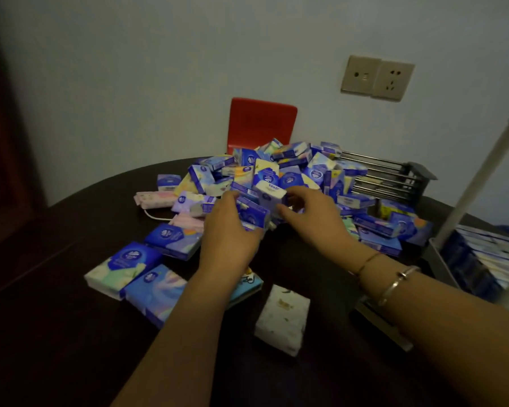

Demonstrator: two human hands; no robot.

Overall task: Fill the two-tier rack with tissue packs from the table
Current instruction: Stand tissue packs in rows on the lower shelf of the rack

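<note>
A big heap of blue, purple and pastel tissue packs (pixel 288 168) covers the middle of the dark round table (pixel 56 333). My left hand (pixel 229 230) grips a small stack of blue packs (pixel 252 211) at the heap's front edge. My right hand (pixel 312 212) pinches a white-fronted pack (pixel 269 192) against that stack. The rack (pixel 441 259) stands at the right edge, its lower tray lined with upright packs (pixel 488 254). A grey upright pole (pixel 482 177) rises from it.
Loose packs lie flat near me: a blue and green pair (pixel 130 277) on the left, a white speckled one (pixel 282 318) in front. A metal wire rack (pixel 388 177) sits behind the heap. A red chair back (pixel 262 124) stands beyond the table.
</note>
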